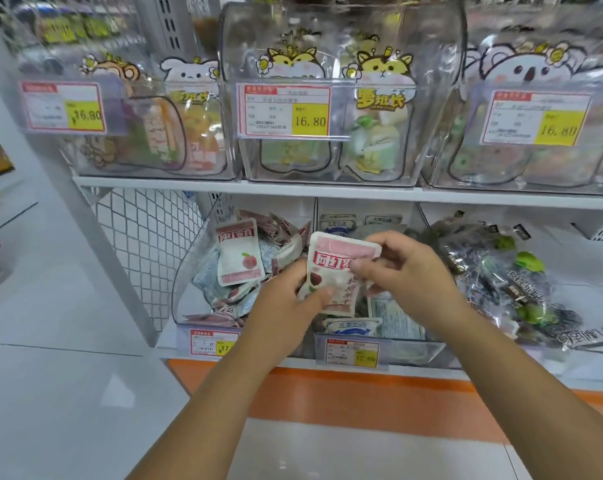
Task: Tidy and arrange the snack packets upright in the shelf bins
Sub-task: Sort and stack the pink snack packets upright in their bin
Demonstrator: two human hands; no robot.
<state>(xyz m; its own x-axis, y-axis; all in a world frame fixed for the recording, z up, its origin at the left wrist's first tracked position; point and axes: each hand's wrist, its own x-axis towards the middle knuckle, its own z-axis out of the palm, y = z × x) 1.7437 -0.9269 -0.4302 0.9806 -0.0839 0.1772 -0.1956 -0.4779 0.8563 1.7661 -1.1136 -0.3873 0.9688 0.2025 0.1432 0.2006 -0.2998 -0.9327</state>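
Both hands, left and right, pinch pink packet; lower print hidden, price tags blurred.

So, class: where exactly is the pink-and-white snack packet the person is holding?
In the head view, the pink-and-white packet sits centre-frame, gripped by the left hand and right hand, before the lower shelf's left bin and middle bin.
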